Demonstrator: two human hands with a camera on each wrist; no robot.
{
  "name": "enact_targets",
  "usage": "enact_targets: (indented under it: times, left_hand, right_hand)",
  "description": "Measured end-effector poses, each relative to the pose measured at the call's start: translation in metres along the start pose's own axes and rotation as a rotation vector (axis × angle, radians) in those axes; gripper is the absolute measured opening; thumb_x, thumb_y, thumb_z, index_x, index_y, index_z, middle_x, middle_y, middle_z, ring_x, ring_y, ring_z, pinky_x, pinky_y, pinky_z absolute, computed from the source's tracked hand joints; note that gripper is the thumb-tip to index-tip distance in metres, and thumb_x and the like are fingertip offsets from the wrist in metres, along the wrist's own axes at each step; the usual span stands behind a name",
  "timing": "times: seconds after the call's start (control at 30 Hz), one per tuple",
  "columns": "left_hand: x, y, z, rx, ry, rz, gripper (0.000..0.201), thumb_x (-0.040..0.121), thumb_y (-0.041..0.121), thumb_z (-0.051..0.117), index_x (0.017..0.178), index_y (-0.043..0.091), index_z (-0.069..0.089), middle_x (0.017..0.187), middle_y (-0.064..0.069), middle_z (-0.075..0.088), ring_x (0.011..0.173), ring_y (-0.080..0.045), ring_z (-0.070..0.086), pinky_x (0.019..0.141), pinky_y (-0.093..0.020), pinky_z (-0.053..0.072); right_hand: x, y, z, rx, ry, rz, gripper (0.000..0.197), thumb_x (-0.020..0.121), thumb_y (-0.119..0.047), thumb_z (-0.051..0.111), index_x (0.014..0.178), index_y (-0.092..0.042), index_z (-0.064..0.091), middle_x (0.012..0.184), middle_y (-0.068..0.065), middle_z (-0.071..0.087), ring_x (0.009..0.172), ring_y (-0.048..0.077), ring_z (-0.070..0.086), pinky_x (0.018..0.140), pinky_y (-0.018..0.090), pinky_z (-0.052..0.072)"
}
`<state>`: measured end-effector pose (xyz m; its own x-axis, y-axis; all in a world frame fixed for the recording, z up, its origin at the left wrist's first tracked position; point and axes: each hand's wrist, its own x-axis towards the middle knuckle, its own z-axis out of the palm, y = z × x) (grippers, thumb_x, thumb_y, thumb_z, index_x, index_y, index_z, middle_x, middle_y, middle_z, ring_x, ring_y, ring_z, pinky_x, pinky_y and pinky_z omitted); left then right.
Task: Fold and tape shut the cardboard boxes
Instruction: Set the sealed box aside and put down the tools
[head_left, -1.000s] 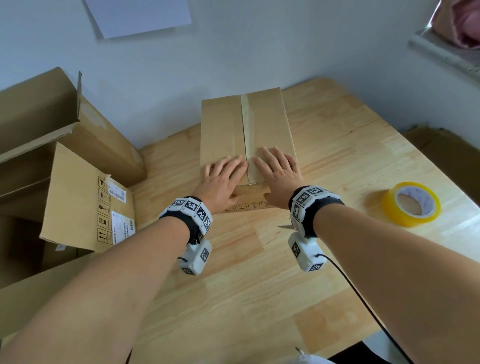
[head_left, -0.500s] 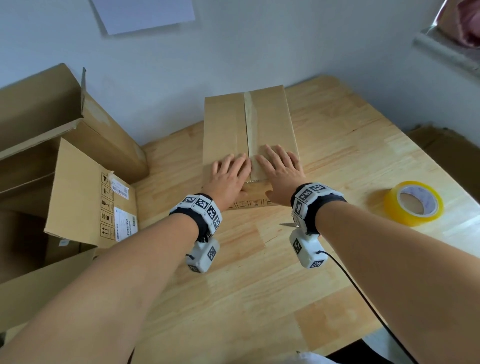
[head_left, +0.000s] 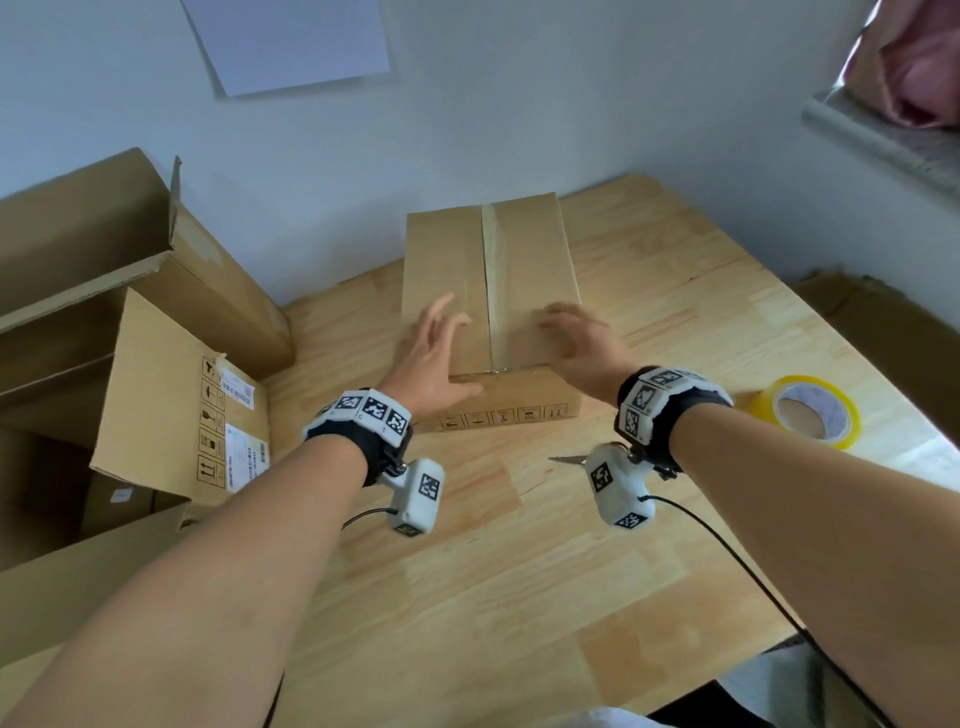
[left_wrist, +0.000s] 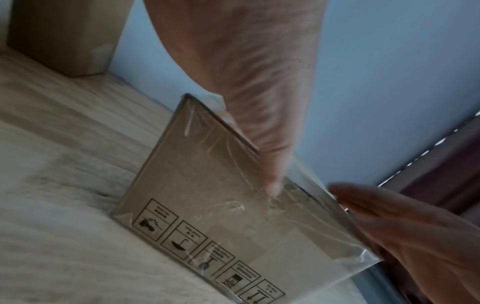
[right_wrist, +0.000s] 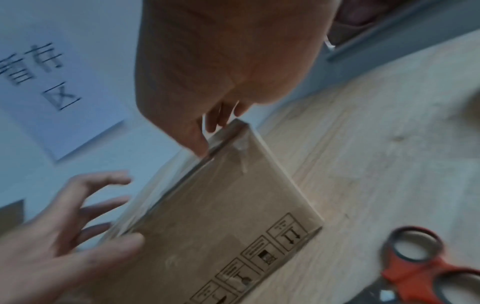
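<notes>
A closed cardboard box (head_left: 447, 270) stands on the wooden table (head_left: 519, 571), with a strip of clear tape (head_left: 491, 270) along its top seam and down the near face (left_wrist: 221, 216). My left hand (head_left: 431, 358) is at the near left of the box top, fingers spread and straight, the thumb touching the near face by the top edge. My right hand (head_left: 576, 343) lies over the near right corner of the top, fingers loosely bent and gripping nothing. In the right wrist view the left hand (right_wrist: 64, 236) hovers beside the box (right_wrist: 221, 216).
A yellow tape roll (head_left: 810, 410) lies on the table at the right. Scissors with orange handles (right_wrist: 420, 265) lie under my right wrist. Large open cartons (head_left: 156, 395) crowd the left side. A paper sheet (head_left: 291, 41) hangs on the wall behind.
Both hands have slid apart from the taped seam toward the box's near corners. The left hand's fingers have lifted off the top.
</notes>
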<state>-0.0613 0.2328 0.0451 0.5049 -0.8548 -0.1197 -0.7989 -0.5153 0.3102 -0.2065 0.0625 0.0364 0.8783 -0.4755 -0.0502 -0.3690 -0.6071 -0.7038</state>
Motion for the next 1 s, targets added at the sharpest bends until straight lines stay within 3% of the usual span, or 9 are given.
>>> enact_targets:
  times: [0.1, 0.17, 0.27, 0.4, 0.53, 0.7, 0.83, 0.93, 1.0]
  left_hand:
    - [-0.010, -0.004, 0.005, -0.028, 0.230, -0.054, 0.062, 0.087, 0.049, 0.057, 0.136, 0.021, 0.031, 0.156, 0.000, 0.002, 0.144, -0.022, 0.009, 0.113, -0.048, 0.014]
    - [-0.018, -0.010, 0.011, -0.079, 0.344, -0.112, 0.053, 0.092, 0.046, 0.052, 0.135, 0.020, 0.034, 0.156, -0.003, 0.008, 0.143, -0.021, 0.013, 0.112, -0.050, 0.016]
    - [-0.029, -0.017, 0.024, -0.184, 0.449, -0.293, 0.048, 0.095, 0.041, 0.047, 0.136, 0.017, 0.036, 0.155, -0.005, 0.015, 0.142, -0.022, 0.019, 0.113, -0.053, 0.020]
    - [-0.047, -0.027, 0.045, -0.233, 0.419, -0.399, 0.045, 0.098, 0.039, 0.041, 0.138, 0.018, 0.037, 0.153, -0.005, 0.020, 0.137, -0.024, 0.030, 0.108, -0.055, 0.029]
    - [-0.055, -0.027, 0.057, -0.344, 0.374, -0.472, 0.049, 0.099, 0.037, 0.039, 0.144, 0.018, 0.031, 0.149, -0.008, 0.023, 0.131, -0.024, 0.037, 0.102, -0.045, 0.036]
    - [-0.051, -0.008, 0.059, -0.474, 0.304, -0.607, 0.056, 0.101, 0.040, 0.033, 0.146, 0.007, 0.024, 0.152, -0.009, 0.015, 0.130, -0.027, 0.039, 0.103, -0.039, 0.034]
    - [-0.047, -0.003, 0.062, -0.575, 0.275, -0.673, 0.053, 0.101, 0.041, 0.032, 0.140, 0.005, 0.028, 0.149, -0.010, 0.021, 0.123, -0.030, 0.044, 0.096, -0.033, 0.034]
    - [-0.045, -0.005, 0.062, -0.629, 0.269, -0.685, 0.055, 0.100, 0.047, 0.028, 0.137, 0.007, 0.032, 0.146, -0.011, 0.027, 0.113, -0.031, 0.056, 0.093, -0.038, 0.044]
    - [-0.045, -0.001, 0.059, -0.715, 0.278, -0.685, 0.052, 0.101, 0.047, 0.021, 0.137, 0.011, 0.033, 0.139, -0.010, 0.041, 0.107, -0.030, 0.062, 0.077, -0.035, 0.048]
  right_hand:
    - [-0.018, 0.036, -0.007, 0.065, 0.409, 0.211, 0.032, 0.084, 0.001, 0.049, 0.114, -0.007, 0.057, 0.120, 0.011, 0.051, 0.101, 0.024, 0.054, 0.088, 0.036, 0.047]
    - [-0.034, 0.065, -0.003, -0.008, 0.277, 0.415, 0.031, 0.087, 0.002, 0.046, 0.115, -0.005, 0.056, 0.121, 0.013, 0.053, 0.100, 0.027, 0.054, 0.082, 0.030, 0.042]
    - [-0.056, 0.094, 0.019, -0.075, -0.080, 0.529, 0.033, 0.089, -0.010, 0.058, 0.121, -0.009, 0.056, 0.127, 0.014, 0.052, 0.109, 0.029, 0.054, 0.086, 0.029, 0.041]
    - [-0.078, 0.104, 0.055, -0.151, -0.233, 0.555, 0.045, 0.086, -0.028, 0.065, 0.128, -0.024, 0.052, 0.139, 0.008, 0.033, 0.119, 0.033, 0.041, 0.102, 0.034, 0.035]
    - [-0.088, 0.110, 0.067, -0.127, -0.137, 0.470, 0.038, 0.086, -0.019, 0.063, 0.123, -0.018, 0.056, 0.133, 0.012, 0.036, 0.115, 0.034, 0.044, 0.096, 0.033, 0.038]
    - [-0.097, 0.129, 0.044, -0.017, 0.118, 0.647, 0.036, 0.088, -0.012, 0.058, 0.122, -0.002, 0.054, 0.129, 0.017, 0.034, 0.107, 0.037, 0.051, 0.096, 0.040, 0.046]
    - [-0.097, 0.140, 0.016, 0.083, 0.210, 0.721, 0.042, 0.090, -0.007, 0.059, 0.129, 0.001, 0.046, 0.140, 0.015, 0.025, 0.113, 0.033, 0.050, 0.095, 0.027, 0.038]
    - [-0.093, 0.137, 0.004, 0.071, 0.214, 0.759, 0.037, 0.093, -0.006, 0.051, 0.130, -0.003, 0.047, 0.142, 0.014, 0.027, 0.115, 0.035, 0.049, 0.096, 0.034, 0.038]
    - [-0.085, 0.125, -0.004, 0.014, 0.117, 0.759, 0.034, 0.094, -0.008, 0.046, 0.128, -0.007, 0.050, 0.137, 0.017, 0.039, 0.112, 0.036, 0.052, 0.091, 0.036, 0.042]
